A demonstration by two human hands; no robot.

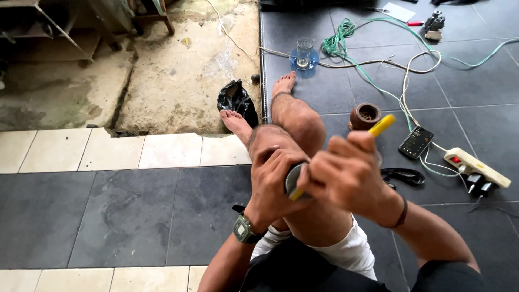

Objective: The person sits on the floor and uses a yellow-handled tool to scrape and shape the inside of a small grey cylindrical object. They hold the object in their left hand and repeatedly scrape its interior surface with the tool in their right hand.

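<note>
Screwdriver (381, 125) with a yellow handle sits in my right hand (346, 176), fingers wrapped tight around it, the yellow shaft running down from above the knuckles to a small grey round object (293, 178). My left hand (273, 184) has its fingers curled closed around that grey object, just beside the right fingers and touching them; I cannot tell what the object is, since the fingers hide most of it. A wristwatch (243, 229) sits on the left wrist, a dark band on the right. Both hands hover over my bent knee (294, 121).

Just beyond the right fingers I see a brown round spool-like thing (365, 115) on the dark floor tiles, and to their right a phone (416, 142) with a lit screen, then a white power strip (476, 166) with plugs in it. Beyond the left fingers, past my feet, lies a black plastic bag (236, 99). Farthest off stand a glass on a blue saucer (304, 55) and tangled green and white cables (346, 38).
</note>
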